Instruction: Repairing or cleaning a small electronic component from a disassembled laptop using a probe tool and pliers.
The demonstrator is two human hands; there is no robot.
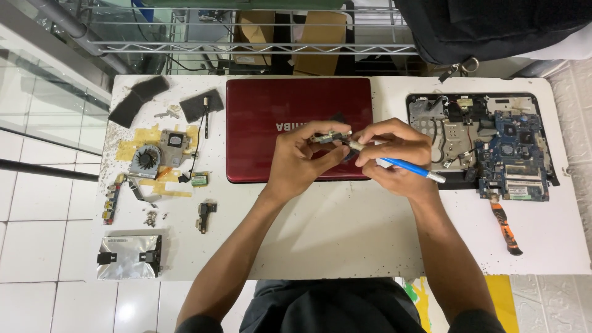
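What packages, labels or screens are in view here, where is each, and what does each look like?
Brown cardboard boxes: on the wire shelf behind the table, rectangular.
Silver foil-wrapped flat rectangular pack: table's near left corner, black end brackets.
Red glossy laptop lid: table centre, closed, pale lettering, no screen showing.

both hands (351, 154) raised together, fingers seemingly pinched shut.

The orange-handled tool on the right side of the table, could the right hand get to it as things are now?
Probably yes, once freed. The orange-handled tool lies alone on bare white table below the opened laptop base, nothing over it. But the right hand holds a blue-handled screwdriver, so it would have to put that down first.
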